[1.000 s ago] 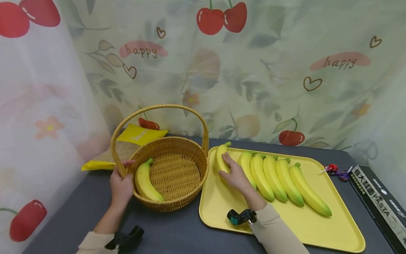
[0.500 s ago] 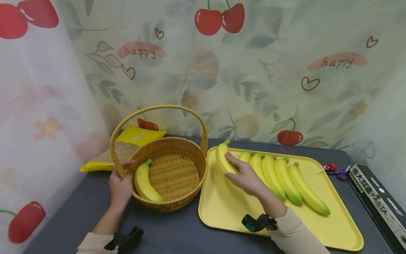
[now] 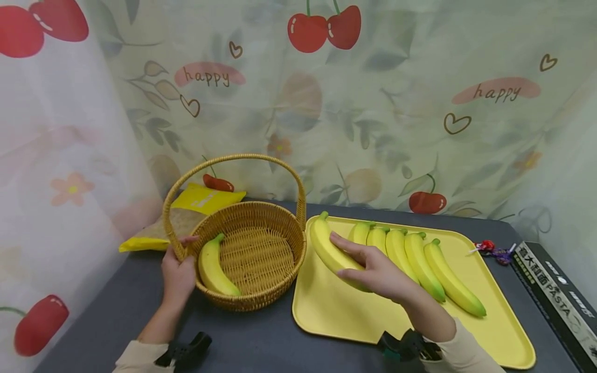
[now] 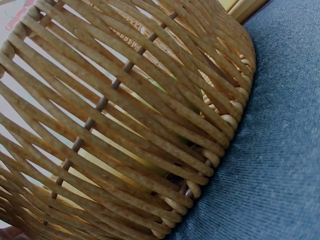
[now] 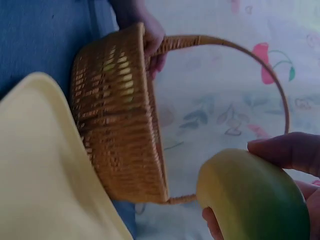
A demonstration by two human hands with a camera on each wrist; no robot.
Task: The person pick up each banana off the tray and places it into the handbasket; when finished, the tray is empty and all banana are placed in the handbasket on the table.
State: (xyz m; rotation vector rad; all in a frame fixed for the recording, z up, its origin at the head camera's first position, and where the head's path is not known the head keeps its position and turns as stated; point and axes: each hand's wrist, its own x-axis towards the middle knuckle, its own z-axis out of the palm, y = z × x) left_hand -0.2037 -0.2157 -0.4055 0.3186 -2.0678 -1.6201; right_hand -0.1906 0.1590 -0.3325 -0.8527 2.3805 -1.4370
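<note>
My left hand (image 3: 179, 272) grips the left foot of the handle on a round wicker basket (image 3: 261, 300). One banana (image 3: 212, 267) lies inside along the basket's left wall. In the left wrist view the basket's woven side (image 4: 120, 110) fills most of the picture. Over the left part of a yellow tray (image 3: 326, 321), my right hand (image 3: 380, 272) holds a banana (image 3: 326, 248) between thumb and fingers, its stem pointing up and away. Up close in the right wrist view, the held banana (image 5: 250, 195) has a greenish end. Several more bananas (image 3: 422, 264) lie side by side on the tray.
Behind the basket lies a yellow bag (image 3: 200, 199). Right of the tray are wrapped lollipops (image 3: 496, 254) and a black pasta box (image 3: 557, 295). A printed curtain (image 3: 373, 103) closes off the back of the dark table (image 3: 261, 342).
My right hand has lifted the leftmost banana from its place on the tray, and its wrist has swung to the right. The left hand and the basket stay put.
</note>
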